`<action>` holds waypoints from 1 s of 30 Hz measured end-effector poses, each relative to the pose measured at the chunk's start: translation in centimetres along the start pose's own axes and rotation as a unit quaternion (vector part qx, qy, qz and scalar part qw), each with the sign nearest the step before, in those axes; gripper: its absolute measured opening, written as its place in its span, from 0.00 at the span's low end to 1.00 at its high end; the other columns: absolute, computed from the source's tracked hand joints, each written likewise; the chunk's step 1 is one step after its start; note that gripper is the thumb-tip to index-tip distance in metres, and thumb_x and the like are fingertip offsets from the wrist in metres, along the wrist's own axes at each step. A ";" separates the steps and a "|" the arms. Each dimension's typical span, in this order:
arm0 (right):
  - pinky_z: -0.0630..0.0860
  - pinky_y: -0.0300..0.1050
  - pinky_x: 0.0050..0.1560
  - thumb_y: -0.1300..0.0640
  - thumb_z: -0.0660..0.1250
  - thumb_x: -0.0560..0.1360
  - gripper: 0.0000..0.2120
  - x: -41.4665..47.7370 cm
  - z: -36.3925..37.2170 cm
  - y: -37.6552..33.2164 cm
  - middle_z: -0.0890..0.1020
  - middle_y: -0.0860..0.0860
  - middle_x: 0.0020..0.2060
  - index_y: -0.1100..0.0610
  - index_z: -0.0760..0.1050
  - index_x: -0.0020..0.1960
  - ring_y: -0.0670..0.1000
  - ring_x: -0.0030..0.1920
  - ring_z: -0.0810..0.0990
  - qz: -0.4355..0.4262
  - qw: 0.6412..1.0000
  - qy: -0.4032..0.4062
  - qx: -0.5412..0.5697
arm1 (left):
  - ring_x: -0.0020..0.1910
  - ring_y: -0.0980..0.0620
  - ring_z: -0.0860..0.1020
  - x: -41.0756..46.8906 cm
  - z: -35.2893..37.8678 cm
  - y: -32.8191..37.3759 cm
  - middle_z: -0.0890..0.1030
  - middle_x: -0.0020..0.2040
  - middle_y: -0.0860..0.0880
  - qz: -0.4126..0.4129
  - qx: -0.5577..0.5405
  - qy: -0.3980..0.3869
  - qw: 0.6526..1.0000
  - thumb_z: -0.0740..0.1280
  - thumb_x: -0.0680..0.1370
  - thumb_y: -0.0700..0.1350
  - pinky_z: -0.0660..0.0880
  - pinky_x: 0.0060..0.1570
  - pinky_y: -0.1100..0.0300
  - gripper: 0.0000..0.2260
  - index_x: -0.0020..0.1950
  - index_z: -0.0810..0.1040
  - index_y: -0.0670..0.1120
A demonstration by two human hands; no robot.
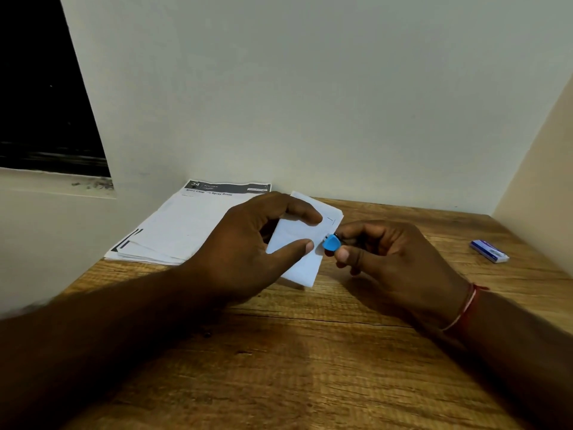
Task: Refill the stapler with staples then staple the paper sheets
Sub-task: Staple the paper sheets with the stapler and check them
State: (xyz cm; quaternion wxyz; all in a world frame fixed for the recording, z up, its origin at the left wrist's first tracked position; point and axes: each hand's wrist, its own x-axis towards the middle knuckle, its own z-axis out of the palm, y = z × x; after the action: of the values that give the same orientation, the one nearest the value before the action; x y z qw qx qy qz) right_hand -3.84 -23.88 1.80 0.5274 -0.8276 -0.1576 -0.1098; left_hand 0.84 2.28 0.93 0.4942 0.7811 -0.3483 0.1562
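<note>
Broadly, the wooden counter (310, 367) serves as the work surface under both hands, which meet close together near its far edge, by the wall. Beyond and to the outside of the left hand (248, 243) lies a stack of printed pages (186, 225), probably parked there so it stays out of the way of the stapling. The left hand pinches a smaller folded set of paper sheets (294, 234), thumb on the near side and curled fingers on the far side. It holds them just off the counter with their free edge turned toward the other hand, likely so the layers stay aligned. The right hand (387, 259) is clamped around the small blue stapler (331, 243), whose nose touches that free edge, so the stapling step appears to be in hand. A thin dark mark sits near the sheets' far corner; I cannot tell whether it is a staple. Well out to the outside of the right hand lies the box of staples (490, 251), set aside, which suggests the refill is done. A red thread (462, 308) circles the right wrist.
</note>
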 end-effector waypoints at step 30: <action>0.79 0.39 0.49 0.48 0.80 0.78 0.06 0.8 -1.6 1.2 0.90 0.38 0.47 0.42 0.89 0.54 0.36 0.51 0.86 0.021 0.980 0.049 -0.190 | 0.54 0.48 0.92 0.7 -0.3 -0.9 0.89 0.63 0.52 -0.107 -0.109 0.065 0.986 0.84 0.79 0.45 0.86 0.36 0.55 0.12 0.59 0.87 0.58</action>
State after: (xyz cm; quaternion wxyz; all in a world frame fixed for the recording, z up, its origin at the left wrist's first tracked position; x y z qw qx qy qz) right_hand -2.68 -25.66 1.70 0.3695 -0.9095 -0.0905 -0.1673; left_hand 2.00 2.49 0.91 0.6116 0.7436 -0.2449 0.1142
